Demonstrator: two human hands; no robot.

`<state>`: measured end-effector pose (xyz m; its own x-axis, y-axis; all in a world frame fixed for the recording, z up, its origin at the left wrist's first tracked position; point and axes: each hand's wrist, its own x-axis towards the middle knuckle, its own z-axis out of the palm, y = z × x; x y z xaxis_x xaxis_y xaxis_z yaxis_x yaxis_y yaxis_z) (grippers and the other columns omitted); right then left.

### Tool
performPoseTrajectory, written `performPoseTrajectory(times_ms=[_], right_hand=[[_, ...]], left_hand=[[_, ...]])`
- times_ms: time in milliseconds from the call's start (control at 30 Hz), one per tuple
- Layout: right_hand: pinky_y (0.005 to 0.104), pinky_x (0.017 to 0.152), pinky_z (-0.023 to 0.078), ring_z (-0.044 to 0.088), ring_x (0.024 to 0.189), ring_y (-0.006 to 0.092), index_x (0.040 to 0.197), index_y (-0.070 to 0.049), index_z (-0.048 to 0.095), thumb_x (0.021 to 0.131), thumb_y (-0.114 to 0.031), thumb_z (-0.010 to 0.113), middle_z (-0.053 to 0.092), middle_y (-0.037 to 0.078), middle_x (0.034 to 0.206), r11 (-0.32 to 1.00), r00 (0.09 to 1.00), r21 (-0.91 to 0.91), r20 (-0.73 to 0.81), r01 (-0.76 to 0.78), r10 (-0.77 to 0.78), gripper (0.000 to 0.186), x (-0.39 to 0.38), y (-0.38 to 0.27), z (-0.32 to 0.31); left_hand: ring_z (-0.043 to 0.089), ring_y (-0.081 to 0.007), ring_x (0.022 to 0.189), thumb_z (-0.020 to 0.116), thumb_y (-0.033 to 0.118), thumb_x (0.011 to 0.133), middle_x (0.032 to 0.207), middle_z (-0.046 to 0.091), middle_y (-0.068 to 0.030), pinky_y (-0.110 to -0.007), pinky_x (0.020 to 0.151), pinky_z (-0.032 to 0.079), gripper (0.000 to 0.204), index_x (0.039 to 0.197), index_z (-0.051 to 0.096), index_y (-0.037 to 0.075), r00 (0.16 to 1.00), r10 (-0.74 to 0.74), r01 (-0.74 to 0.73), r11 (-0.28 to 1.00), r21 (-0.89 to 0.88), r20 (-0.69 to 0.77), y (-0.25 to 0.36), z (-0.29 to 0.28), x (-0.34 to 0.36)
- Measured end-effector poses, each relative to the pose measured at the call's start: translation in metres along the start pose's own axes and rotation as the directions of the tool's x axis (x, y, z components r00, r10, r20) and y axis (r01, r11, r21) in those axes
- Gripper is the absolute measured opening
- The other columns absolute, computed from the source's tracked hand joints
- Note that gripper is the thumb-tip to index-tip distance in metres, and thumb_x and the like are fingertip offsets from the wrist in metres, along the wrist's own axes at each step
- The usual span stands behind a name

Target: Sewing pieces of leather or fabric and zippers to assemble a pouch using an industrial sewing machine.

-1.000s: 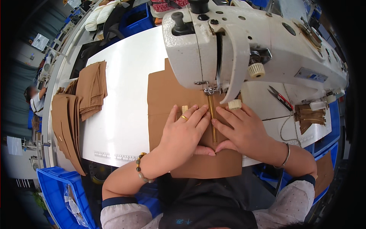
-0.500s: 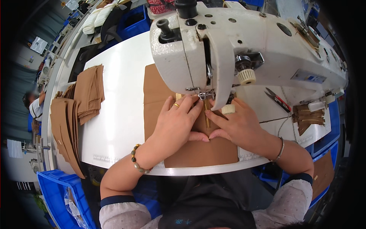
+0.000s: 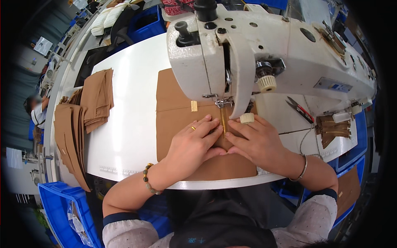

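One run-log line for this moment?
left hand: flat on brown fabric | right hand: flat beside zipper | sewing machine: above

Stacks of cut brown fabric pieces (image 3: 82, 111) left of table, blue bin (image 3: 62, 211) below (contents unclear), scissors (image 3: 300, 109) right.

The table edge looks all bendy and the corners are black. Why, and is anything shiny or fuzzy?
In the head view, the fisheye lens curves the white table near the rim and leaves the corners black; soft glare sits on the sewing machine; the hands and brown fabric look sharp; the far left background is blurry.
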<state>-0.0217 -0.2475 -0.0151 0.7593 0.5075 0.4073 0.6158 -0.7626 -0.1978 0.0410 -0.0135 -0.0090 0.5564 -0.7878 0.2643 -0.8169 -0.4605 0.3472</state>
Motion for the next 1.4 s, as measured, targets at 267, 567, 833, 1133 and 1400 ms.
performPoseTrajectory(times_ms=[267, 567, 833, 1133, 1400], right_hand=[[0.0459, 0.100, 0.050, 0.063, 0.106, 0.0274, 0.107, -0.006, 0.073, 0.079, -0.031, 0.078, 0.067, 0.010, 0.105, 0.998, 0.999, -0.055, -0.035, -0.025, 0.023, 0.039, 0.008, 0.009, 0.012], [0.0436, 0.098, 0.050, 0.063, 0.107, 0.0300, 0.096, -0.006, 0.076, 0.077, -0.029, 0.080, 0.068, 0.014, 0.105, 0.996, 0.997, -0.054, -0.029, -0.067, 0.065, 0.030, 0.014, 0.020, 0.016], [0.0437, 0.099, 0.050, 0.062, 0.108, 0.0310, 0.098, -0.007, 0.078, 0.078, -0.029, 0.080, 0.068, 0.013, 0.103, 0.996, 0.995, -0.071, -0.094, -0.049, 0.043, 0.029, 0.013, 0.018, 0.015], [0.0434, 0.098, 0.050, 0.062, 0.105, 0.0304, 0.108, -0.006, 0.077, 0.081, -0.027, 0.079, 0.068, 0.011, 0.097, 0.995, 0.995, -0.074, -0.075, -0.074, 0.068, 0.034, 0.015, 0.022, 0.017], [0.0444, 0.098, 0.050, 0.062, 0.099, 0.0307, 0.122, -0.007, 0.073, 0.082, -0.031, 0.078, 0.065, 0.010, 0.091, 0.995, 0.998, -0.075, -0.036, -0.062, 0.059, 0.046, 0.014, 0.025, 0.016]], left_hand=[[0.060, -0.0297, 0.130, 0.077, 0.041, 0.082, 0.131, 0.067, -0.0104, -0.049, 0.109, 0.048, 0.053, 0.122, 0.072, 0.005, 0.999, 0.034, -0.031, 0.996, 0.081, -0.039, -0.015, 0.003, 0.016], [0.062, -0.0276, 0.127, 0.077, 0.042, 0.082, 0.125, 0.067, -0.0067, -0.050, 0.108, 0.047, 0.050, 0.119, 0.074, 0.008, 0.993, 0.008, 0.012, 0.986, 0.165, -0.118, -0.020, 0.008, 0.018], [0.062, -0.0274, 0.129, 0.076, 0.047, 0.081, 0.128, 0.069, -0.0080, -0.050, 0.108, 0.047, 0.057, 0.119, 0.074, 0.004, 0.997, 0.040, -0.031, 0.990, 0.138, -0.069, -0.014, 0.007, 0.011], [0.063, -0.0292, 0.128, 0.077, 0.045, 0.081, 0.128, 0.069, -0.0115, -0.046, 0.105, 0.051, 0.059, 0.121, 0.073, 0.002, 0.997, 0.005, 0.001, 0.998, 0.070, -0.079, -0.016, 0.006, 0.016], [0.065, -0.0303, 0.125, 0.082, 0.038, 0.078, 0.125, 0.070, -0.0124, -0.038, 0.102, 0.054, 0.057, 0.119, 0.072, -0.001, 0.991, -0.044, 0.040, 0.999, -0.030, -0.126, -0.015, 0.010, 0.014]])
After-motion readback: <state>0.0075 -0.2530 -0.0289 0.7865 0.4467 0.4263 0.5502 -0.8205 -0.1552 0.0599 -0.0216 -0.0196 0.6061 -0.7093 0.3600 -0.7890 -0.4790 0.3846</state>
